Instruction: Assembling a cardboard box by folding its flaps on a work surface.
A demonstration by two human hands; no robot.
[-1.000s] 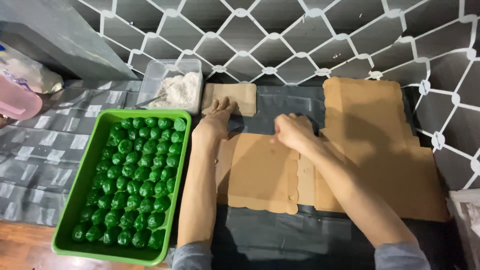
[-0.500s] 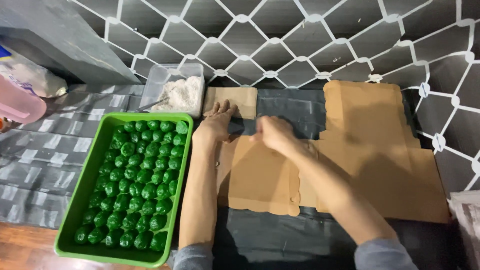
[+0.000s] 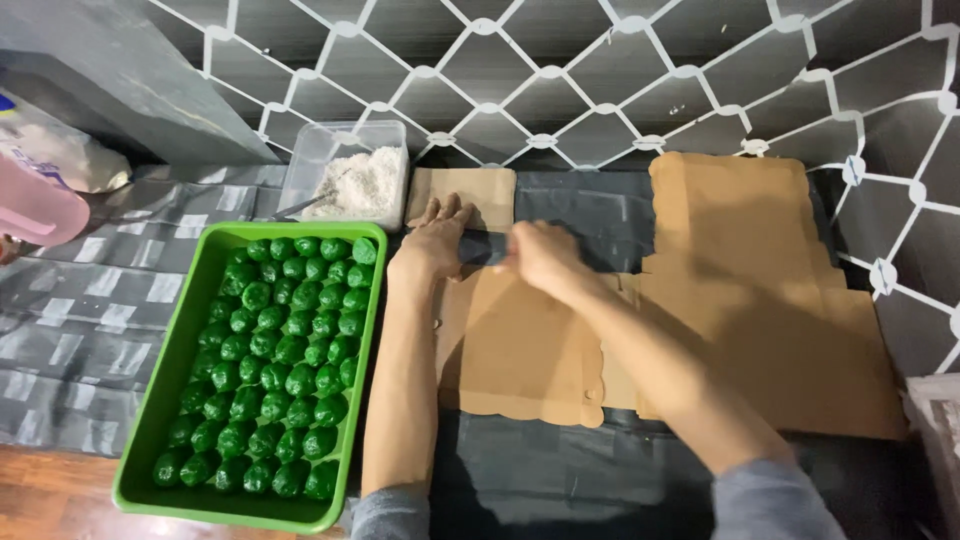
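A flat brown cardboard sheet [image 3: 520,350] with cut flaps lies on dark plastic sheeting. My left hand [image 3: 435,243] rests flat, fingers together, on the sheet's upper left part, its fingertips touching a small upper flap [image 3: 470,188]. My right hand [image 3: 540,258] is just to the right of it, fingers curled on the cardboard's upper edge; it is blurred by motion. The two hands are a short gap apart.
A green tray [image 3: 150,420] filled with several rows of dark green balls sits to the left. Behind it stands a clear tub of white shreds [image 3: 355,180] with a utensil in it. A pink object [image 3: 35,205] is at far left. More cardboard [image 3: 760,260] spreads right.
My right hand has slid left along the cardboard's upper edge, closing on my left hand. My left hand has stayed flat in the same place.
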